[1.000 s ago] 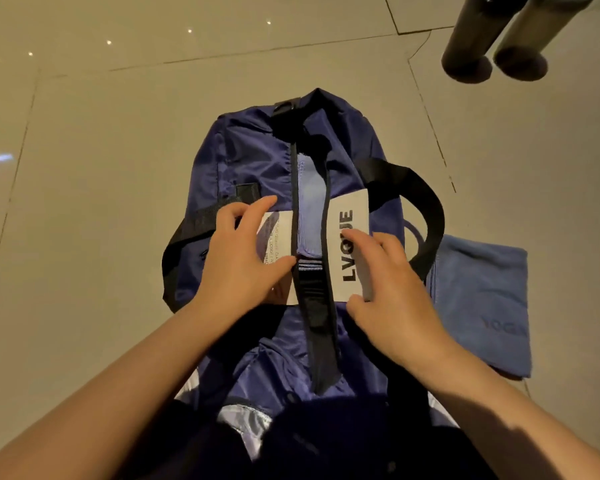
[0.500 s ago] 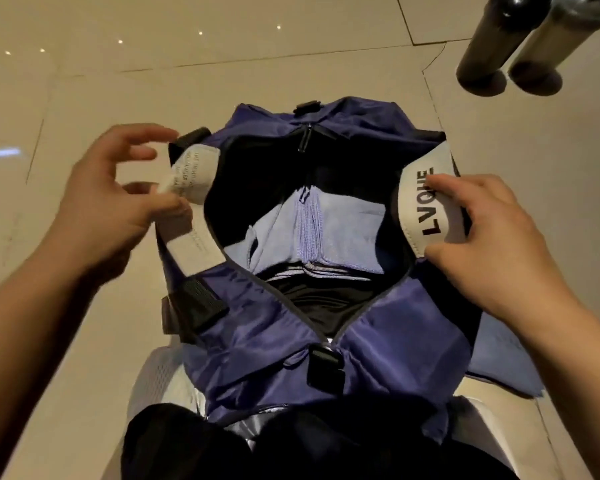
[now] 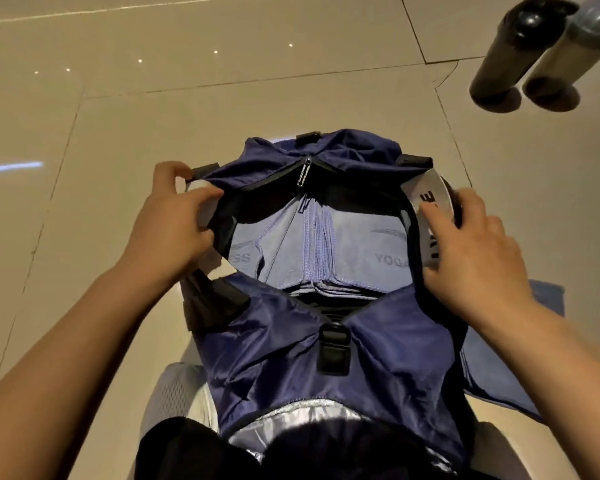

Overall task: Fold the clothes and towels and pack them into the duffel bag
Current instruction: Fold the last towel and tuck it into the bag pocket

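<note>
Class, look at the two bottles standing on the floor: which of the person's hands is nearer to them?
Right. The right hand grips the bag's right rim, below the bottles; the left hand grips the left rim, across the opening.

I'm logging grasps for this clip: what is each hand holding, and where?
Both hold the duffel bag by its opening rim: left hand pinches the left edge, right hand holds the labelled right edge.
</note>
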A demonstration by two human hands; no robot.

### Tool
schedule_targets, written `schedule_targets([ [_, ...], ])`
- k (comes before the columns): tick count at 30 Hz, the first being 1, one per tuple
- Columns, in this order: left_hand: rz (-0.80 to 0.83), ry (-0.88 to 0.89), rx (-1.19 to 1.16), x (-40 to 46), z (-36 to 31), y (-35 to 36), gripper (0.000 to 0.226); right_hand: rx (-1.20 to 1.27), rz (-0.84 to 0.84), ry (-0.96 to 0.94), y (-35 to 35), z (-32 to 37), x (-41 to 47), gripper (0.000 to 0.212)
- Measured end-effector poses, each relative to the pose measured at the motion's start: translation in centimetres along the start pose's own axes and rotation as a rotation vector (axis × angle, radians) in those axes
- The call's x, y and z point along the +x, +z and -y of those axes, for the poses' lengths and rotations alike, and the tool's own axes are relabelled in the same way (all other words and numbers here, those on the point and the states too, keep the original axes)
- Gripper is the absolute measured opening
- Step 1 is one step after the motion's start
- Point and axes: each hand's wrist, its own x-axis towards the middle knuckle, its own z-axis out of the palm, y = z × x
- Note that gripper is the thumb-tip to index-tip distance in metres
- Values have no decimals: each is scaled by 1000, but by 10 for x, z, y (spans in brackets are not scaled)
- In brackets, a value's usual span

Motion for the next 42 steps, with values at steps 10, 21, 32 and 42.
schedule_targets([
  [10, 79, -67, -242, -17, -9, -11, 69, -67, -149, -936, 34, 122, 15, 26],
  [21, 156, -27, -283, -3, -15, -18, 70, -253, -223, -856, 33, 96, 6, 20],
  [32, -14, 486, -175, -69, -90, 20, 34, 609, -454, -150, 10, -21, -44, 14],
  [42, 199, 946, -114, -113, -192, 90, 27, 708, 18, 805, 100, -155, -92, 75],
])
